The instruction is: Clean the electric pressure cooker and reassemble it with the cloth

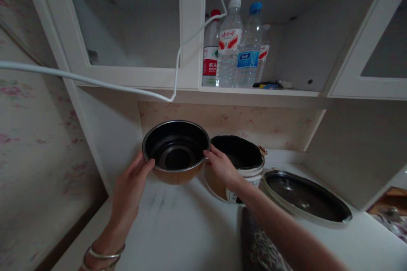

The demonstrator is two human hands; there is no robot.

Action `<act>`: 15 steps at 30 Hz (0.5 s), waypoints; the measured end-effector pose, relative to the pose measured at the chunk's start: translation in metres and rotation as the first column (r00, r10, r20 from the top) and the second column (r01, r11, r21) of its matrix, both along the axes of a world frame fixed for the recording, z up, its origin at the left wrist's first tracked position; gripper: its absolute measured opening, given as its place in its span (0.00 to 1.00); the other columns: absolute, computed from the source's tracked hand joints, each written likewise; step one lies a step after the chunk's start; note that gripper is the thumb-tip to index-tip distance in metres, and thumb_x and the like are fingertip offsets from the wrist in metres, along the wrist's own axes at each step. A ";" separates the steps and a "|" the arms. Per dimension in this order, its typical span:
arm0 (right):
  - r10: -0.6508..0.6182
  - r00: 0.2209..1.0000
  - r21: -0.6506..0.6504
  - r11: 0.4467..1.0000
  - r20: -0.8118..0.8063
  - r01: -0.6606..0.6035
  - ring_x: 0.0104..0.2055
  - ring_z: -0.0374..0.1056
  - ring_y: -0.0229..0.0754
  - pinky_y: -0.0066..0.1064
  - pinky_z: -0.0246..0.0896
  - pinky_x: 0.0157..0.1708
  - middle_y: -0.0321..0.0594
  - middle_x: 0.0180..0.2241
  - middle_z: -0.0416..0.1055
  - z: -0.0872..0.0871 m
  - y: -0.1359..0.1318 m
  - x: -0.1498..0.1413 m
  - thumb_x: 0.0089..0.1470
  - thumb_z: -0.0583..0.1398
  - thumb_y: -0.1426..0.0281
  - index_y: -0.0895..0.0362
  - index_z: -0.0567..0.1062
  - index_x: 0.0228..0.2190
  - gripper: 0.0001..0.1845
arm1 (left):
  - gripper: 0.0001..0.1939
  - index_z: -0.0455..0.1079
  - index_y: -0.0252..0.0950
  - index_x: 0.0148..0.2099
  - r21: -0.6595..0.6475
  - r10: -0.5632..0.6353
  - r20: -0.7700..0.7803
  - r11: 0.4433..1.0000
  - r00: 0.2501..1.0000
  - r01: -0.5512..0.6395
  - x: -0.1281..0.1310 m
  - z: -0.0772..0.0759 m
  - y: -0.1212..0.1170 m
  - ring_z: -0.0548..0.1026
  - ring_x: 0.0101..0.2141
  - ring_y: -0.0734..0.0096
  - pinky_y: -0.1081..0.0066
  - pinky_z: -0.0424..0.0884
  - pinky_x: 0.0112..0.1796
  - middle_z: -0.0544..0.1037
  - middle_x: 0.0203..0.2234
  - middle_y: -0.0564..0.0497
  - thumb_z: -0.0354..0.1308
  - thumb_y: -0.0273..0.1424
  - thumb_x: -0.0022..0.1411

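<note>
Both of my hands grip a round pot [177,176], black inside and golden brown outside, with a thin metal rim. My left hand [129,188] pinches the rim on the left side, thumb towards the front. On the opposite side, my right hand [222,167] has its thumb over the rim and its fingers mostly hidden by the wall. The pot is held above the white counter [178,224], tilted a little towards me. Just right of it stands a white container [254,173] with a black inside, partly behind my right forearm. A gold-brown round edge shows beside that container.
A large oval lid-like piece [305,197] with a dark inner face lies to the right. A dark patterned item [262,241] is under my right forearm. Overhead, the open cabinet holds several plastic bottles [229,59]. A white cable [127,89] hangs across the cabinet front.
</note>
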State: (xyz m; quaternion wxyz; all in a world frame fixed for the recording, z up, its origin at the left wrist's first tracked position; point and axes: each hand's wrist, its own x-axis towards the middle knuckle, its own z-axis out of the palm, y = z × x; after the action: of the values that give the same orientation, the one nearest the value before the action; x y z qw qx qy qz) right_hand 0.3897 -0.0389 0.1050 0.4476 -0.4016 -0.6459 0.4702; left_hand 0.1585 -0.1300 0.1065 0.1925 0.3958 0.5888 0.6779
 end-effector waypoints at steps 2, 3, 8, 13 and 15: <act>-0.057 0.997 -0.005 0.998 -0.057 0.057 0.48 0.70 0.44 0.37 0.64 0.49 0.37 0.48 0.75 0.026 0.000 0.019 0.56 0.57 0.58 0.50 0.74 0.50 0.22 | 0.25 0.71 0.42 0.59 0.025 -0.017 -0.087 1.000 0.996 0.019 0.017 0.025 0.005 0.71 0.58 0.58 0.60 0.66 0.59 0.75 0.56 0.52 0.63 0.40 0.60; -0.093 0.993 -0.005 0.996 -0.074 0.093 0.48 0.70 0.44 0.36 0.65 0.49 0.37 0.48 0.75 0.037 0.001 0.029 0.55 0.58 0.59 0.50 0.75 0.49 0.21 | 0.24 0.72 0.42 0.59 0.038 -0.042 -0.120 0.998 0.992 0.047 0.026 0.035 0.010 0.72 0.57 0.59 0.61 0.67 0.57 0.76 0.55 0.51 0.62 0.40 0.61; -0.297 0.955 0.064 0.953 -0.015 0.298 0.45 0.70 0.42 0.32 0.68 0.45 0.36 0.44 0.76 0.068 0.016 0.087 0.53 0.57 0.60 0.52 0.76 0.46 0.20 | 0.19 0.74 0.40 0.54 0.106 -0.185 -0.308 0.968 0.933 0.227 0.070 0.061 0.046 0.78 0.49 0.60 0.66 0.72 0.49 0.81 0.47 0.49 0.59 0.41 0.63; -0.427 0.903 0.080 0.903 0.049 0.423 0.42 0.71 0.43 0.31 0.69 0.41 0.42 0.41 0.77 0.071 0.036 0.137 0.53 0.55 0.61 0.55 0.77 0.42 0.18 | 0.14 0.77 0.36 0.46 0.109 -0.317 -0.353 0.920 0.880 0.375 0.112 0.066 0.087 0.79 0.44 0.61 0.69 0.72 0.45 0.83 0.41 0.48 0.57 0.37 0.64; -0.446 0.893 0.067 0.894 0.063 0.442 0.42 0.72 0.44 0.31 0.70 0.40 0.43 0.41 0.77 0.070 0.040 0.152 0.53 0.54 0.62 0.56 0.77 0.41 0.18 | 0.13 0.77 0.35 0.45 0.053 -0.361 -0.346 0.914 0.866 0.402 0.127 0.064 0.100 0.79 0.42 0.62 0.71 0.72 0.41 0.83 0.38 0.48 0.57 0.36 0.63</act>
State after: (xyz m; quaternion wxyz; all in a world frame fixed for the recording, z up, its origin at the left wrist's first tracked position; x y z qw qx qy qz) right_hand 0.5414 0.0006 0.1749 0.5282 -0.5448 -0.5656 0.3230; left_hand 0.2851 -0.0304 0.1701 0.1973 0.6229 0.4796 0.5857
